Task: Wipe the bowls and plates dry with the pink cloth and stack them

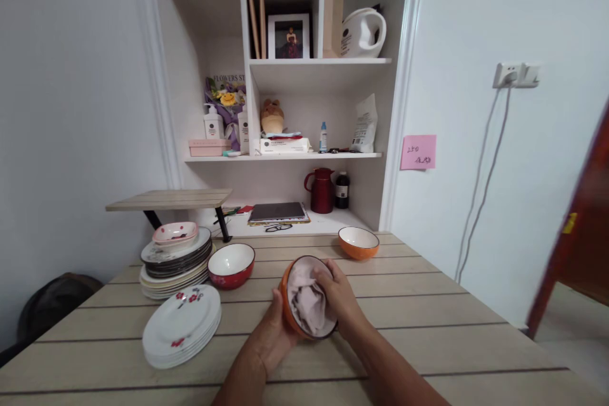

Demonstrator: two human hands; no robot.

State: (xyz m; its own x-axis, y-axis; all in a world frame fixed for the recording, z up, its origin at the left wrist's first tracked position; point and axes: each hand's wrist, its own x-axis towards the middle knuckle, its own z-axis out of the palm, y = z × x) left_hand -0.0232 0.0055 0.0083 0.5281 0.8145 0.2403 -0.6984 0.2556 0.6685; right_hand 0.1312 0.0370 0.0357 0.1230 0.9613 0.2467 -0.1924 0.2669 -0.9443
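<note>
An orange bowl with a dark rim is tilted toward me above the table. My left hand grips its left side and underside, the thumb up along the outer wall. A crumpled pale pink cloth fills the inside of the bowl. Over the right rim reaches my right hand, its fingers closed on the cloth and pressing it against the inner wall. Part of the fingers is hidden in the folds. Beyond stands a second orange bowl, and a red bowl sits to the left.
Flower-patterned white plates are stacked at the left of the slatted table. Behind them rises a taller plate stack topped by a pink-rimmed dish. A small raised stand, a laptop and a red jug are at the back.
</note>
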